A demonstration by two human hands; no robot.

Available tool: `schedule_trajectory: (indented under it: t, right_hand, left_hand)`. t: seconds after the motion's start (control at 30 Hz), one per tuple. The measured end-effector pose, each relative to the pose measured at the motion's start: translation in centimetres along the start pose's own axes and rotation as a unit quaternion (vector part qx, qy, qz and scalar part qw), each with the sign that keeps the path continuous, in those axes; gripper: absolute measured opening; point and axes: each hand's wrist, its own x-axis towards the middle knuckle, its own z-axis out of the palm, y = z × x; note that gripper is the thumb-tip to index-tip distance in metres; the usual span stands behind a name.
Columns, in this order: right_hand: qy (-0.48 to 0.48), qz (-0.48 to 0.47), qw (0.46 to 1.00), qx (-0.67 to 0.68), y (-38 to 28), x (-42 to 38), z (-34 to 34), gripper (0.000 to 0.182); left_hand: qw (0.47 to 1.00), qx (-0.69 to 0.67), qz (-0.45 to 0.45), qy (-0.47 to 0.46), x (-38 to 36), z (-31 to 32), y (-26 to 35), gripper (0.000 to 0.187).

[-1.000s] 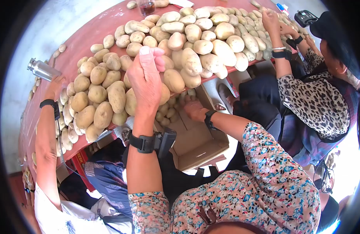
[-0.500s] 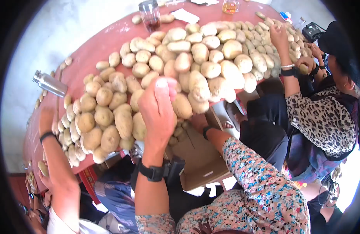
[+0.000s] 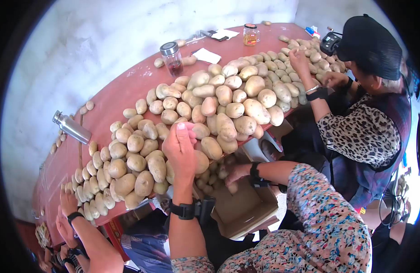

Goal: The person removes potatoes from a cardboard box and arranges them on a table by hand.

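My left hand [image 3: 180, 148] is raised over the near edge of the potato pile [image 3: 235, 109], thumb up and pressed against curled fingers. Whatever it pinches, if anything, is too hidden to name. Lower and to the right, my right hand [image 3: 239, 173] reaches down into an open cardboard box [image 3: 239, 211] below the table edge. At its fingertips is a pale potato [image 3: 232, 188], and the fingers seem closed on it. More small potatoes [image 3: 210, 179] lie at the box's far left end. Black straps circle both my wrists.
Potatoes cover the near side of the red table [image 3: 114, 98]. On it stand a lidded glass jar [image 3: 172, 59], a smaller jar [image 3: 251, 35], white paper [image 3: 207, 56] and a lying steel bottle [image 3: 72, 127]. One person [image 3: 362, 129] works at right; another's hands [image 3: 69, 204] are at left.
The view has shifted, showing more wall and more of the box. My right hand, partly hidden under the table edge before, now shows at the box with a potato. The left hand keeps its pinch.
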Motion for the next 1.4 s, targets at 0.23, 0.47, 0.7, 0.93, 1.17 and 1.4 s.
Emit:
schedule_trajectory:
  t: [0.23, 0.47, 0.7, 0.93, 1.17, 1.4]
  right_hand:
    - [-0.182, -0.194, 0.903, 0.337, -9.4, -14.3, -2.4, 0.088]
    - [0.018, -0.456, 0.765, 0.454, -13.4, -20.7, -9.2, 0.093]
    - [0.383, -0.363, 0.794, 0.303, -15.0, -19.5, -12.4, 0.077]
    - [0.343, -0.367, 0.725, 0.471, -14.6, -17.6, -13.4, 0.053]
    - [0.361, -0.349, 0.545, 0.671, -12.0, -16.8, -15.8, 0.035]
    - [0.376, -0.343, 0.551, 0.662, -9.8, -18.4, -16.0, 0.038]
  left_hand:
    - [0.998, -0.058, -0.021, 0.017, 0.0, -1.1, -0.1, 0.034]
    - [0.98, -0.133, -0.118, -0.091, -0.6, -1.8, 0.3, 0.042]
    - [0.923, -0.244, -0.136, -0.264, -1.8, 1.4, 2.7, 0.067]
    - [0.933, -0.287, -0.133, -0.173, -0.5, 3.7, 1.9, 0.058]
    - [0.982, -0.14, -0.12, 0.044, 0.4, 3.7, -0.3, 0.041]
    - [0.986, 0.153, -0.065, -0.015, 1.9, 5.0, -2.0, 0.055]
